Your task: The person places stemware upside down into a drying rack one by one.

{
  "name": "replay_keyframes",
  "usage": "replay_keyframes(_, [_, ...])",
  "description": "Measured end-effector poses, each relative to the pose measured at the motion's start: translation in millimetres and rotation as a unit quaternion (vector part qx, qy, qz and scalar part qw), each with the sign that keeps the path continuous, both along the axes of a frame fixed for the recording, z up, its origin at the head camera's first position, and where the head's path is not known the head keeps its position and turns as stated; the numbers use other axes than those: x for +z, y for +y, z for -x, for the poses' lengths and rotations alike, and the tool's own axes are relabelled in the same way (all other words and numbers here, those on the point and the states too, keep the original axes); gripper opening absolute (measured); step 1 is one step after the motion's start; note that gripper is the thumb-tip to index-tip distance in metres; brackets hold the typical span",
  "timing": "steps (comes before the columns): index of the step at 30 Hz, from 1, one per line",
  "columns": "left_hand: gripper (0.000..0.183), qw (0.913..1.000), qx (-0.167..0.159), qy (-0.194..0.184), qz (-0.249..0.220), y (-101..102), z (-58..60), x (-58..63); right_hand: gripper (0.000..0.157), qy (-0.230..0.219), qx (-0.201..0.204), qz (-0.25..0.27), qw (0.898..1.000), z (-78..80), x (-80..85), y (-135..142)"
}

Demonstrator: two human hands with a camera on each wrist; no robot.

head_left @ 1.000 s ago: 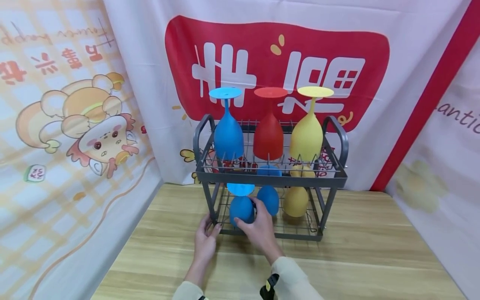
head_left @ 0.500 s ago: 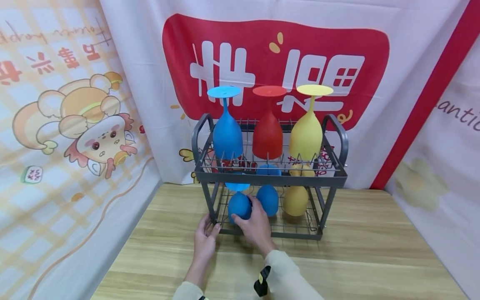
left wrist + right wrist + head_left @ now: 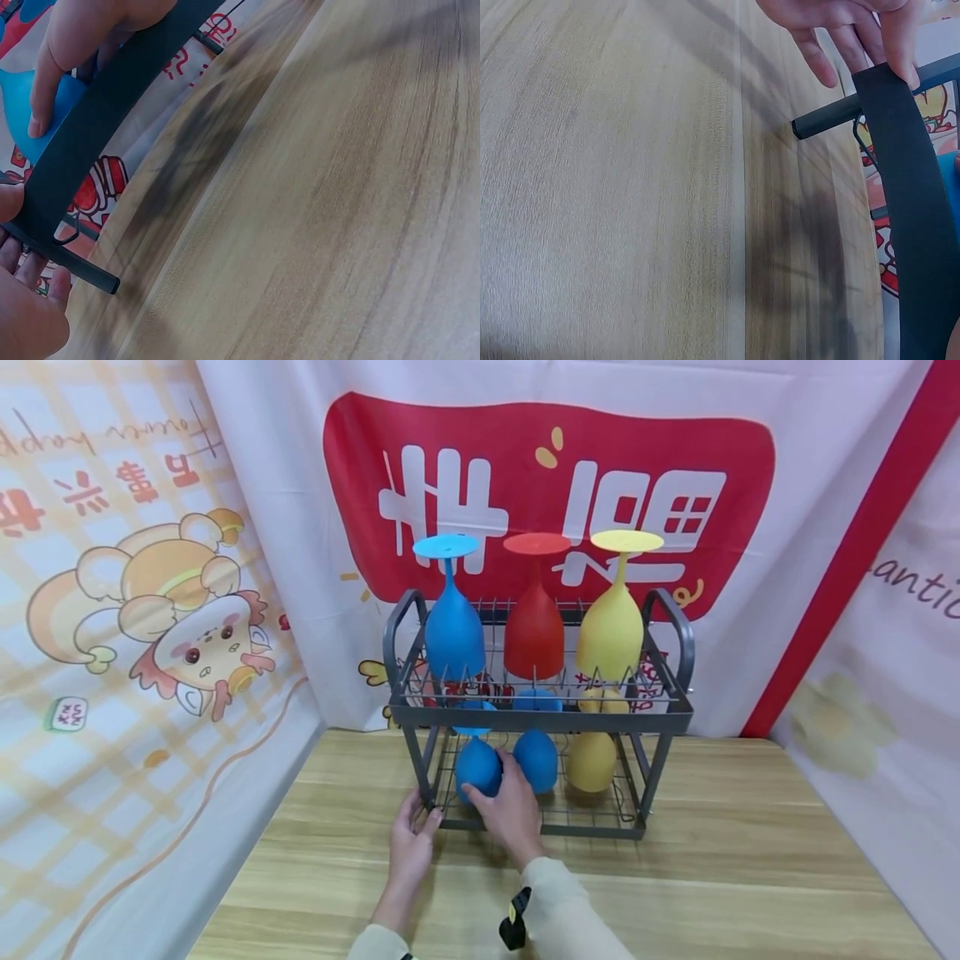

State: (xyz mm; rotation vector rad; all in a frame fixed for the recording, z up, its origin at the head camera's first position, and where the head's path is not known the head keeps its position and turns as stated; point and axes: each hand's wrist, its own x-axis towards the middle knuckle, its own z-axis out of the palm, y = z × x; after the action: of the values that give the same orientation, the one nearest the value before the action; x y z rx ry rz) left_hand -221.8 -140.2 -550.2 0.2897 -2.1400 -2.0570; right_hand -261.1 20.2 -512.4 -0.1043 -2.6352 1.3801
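Note:
My right hand (image 3: 510, 810) grips the bowl of an upside-down blue goblet (image 3: 477, 770) at the left of the lower tier, its thumb on the near side. The goblet's foot is partly hidden behind the upper tier's front bar. My left hand (image 3: 411, 852) holds the lower left front corner of a dark two-tier rack (image 3: 540, 720); in the right wrist view, the left thumb lies on the front bar. Beside the held goblet stand another blue goblet (image 3: 536, 762) and a yellow goblet (image 3: 592, 762), both upside down.
On the upper tier, a blue goblet (image 3: 454, 635), a red goblet (image 3: 534, 639) and a yellow goblet (image 3: 611, 635) stand upside down. The rack sits on a wooden table (image 3: 750, 860). Behind it hangs a printed white cloth (image 3: 285, 527).
My right hand has moved the held blue goblet slightly left and farther back, so its foot has passed under the upper tier. My left hand stays at the rack's corner.

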Motion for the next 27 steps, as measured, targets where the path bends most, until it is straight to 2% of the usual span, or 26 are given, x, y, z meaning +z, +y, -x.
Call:
replay_keyframes(7, [0.06,1.0,-0.002,-0.004,-0.001,-1.4,-1.9,0.5,0.087,-0.017,-0.022,-0.025,0.999,2.0,-1.6,-5.3])
replay_keyframes(18, [0.059,1.0,-0.001,0.003,0.005,-2.2,-3.2,-0.2,0.089,-0.043,-0.03,-0.041,0.998,4.1,-1.4,-8.4])
replay_keyframes(27, [0.06,1.0,0.0,0.005,0.001,-1.0,-2.7,0.0,0.088,-0.038,-0.035,-0.08,0.995,5.5,-1.8,-10.2])
